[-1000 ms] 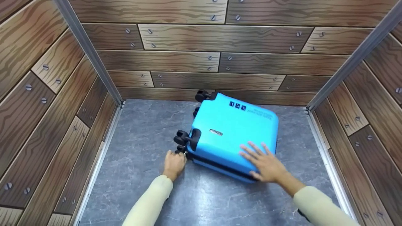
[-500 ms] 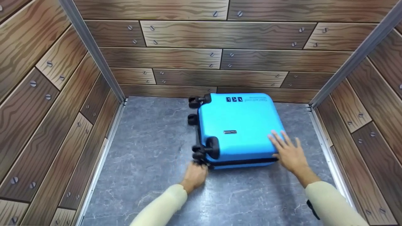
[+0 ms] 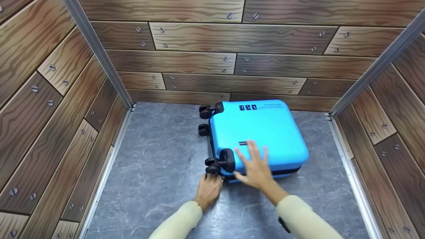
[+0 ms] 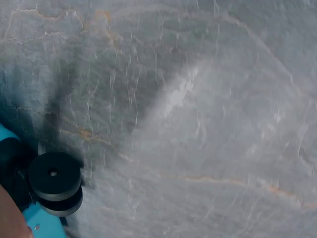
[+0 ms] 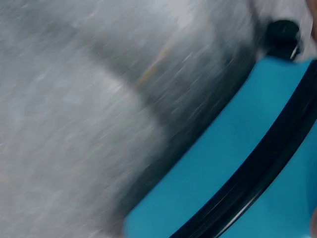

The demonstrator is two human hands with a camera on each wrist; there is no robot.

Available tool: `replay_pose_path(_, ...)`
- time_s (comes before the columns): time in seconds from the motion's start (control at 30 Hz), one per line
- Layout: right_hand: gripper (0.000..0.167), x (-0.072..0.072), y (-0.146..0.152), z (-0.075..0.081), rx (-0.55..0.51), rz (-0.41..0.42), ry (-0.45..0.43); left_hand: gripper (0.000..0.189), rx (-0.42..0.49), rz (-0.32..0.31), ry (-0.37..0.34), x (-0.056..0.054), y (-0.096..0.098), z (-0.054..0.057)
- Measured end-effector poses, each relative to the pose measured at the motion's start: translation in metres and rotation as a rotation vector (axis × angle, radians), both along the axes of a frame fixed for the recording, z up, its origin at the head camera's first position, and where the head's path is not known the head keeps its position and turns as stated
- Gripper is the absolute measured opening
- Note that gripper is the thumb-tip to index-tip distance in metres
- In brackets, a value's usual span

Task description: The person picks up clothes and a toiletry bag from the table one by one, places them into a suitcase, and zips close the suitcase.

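Note:
A bright blue hard-shell suitcase (image 3: pixel 265 129) lies flat on the floor in the head view, its black wheels (image 3: pixel 204 129) pointing left. Curled fingers of my left hand (image 3: pixel 209 190) grip it at the near left corner, just below the front wheels. One wheel (image 4: pixel 54 173) and a bit of blue shell show large in the left wrist view. My right hand (image 3: pixel 256 171) is over the near side, fingers spread and fairly straight, overlapping the shell beside the small name badge. The right wrist view has the blue side with its black seam (image 5: pixel 247 173), slightly blurred.
Grey marbled floor (image 3: pixel 159 159) lies under and around the suitcase. Wood-patterned panel walls stand at the back (image 3: pixel 199 63), left (image 3: pixel 66 132) and right (image 3: pixel 391 109). Metal rails (image 3: pixel 352 179) run along the side walls' lower edges.
The suitcase has turned anticlockwise and shifted right, now sitting nearly square to the back wall. My left hand moved right with it. My right hand left the far-right corner and moved left.

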State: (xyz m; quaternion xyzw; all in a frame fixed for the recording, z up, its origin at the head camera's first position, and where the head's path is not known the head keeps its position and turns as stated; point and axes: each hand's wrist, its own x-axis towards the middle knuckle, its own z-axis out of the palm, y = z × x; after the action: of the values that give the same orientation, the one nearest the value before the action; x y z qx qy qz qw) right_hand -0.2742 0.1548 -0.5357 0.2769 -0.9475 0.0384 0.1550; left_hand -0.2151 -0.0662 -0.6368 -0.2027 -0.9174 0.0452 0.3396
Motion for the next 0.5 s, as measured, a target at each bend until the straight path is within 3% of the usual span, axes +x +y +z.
replay_pose_path(0.2, 0.084, 0.005, -0.051, 0.004, 0.031, 0.052, 0.130, 0.020, 0.023, 0.007, -0.022, 0.003, 0.005, -0.002)
replay_pose_path(0.5, 0.088, 0.000, -0.074, 0.003, 0.073, 0.004, 0.260, 0.018, 0.100, -0.020, 0.032, -0.002, 0.005, 0.003)
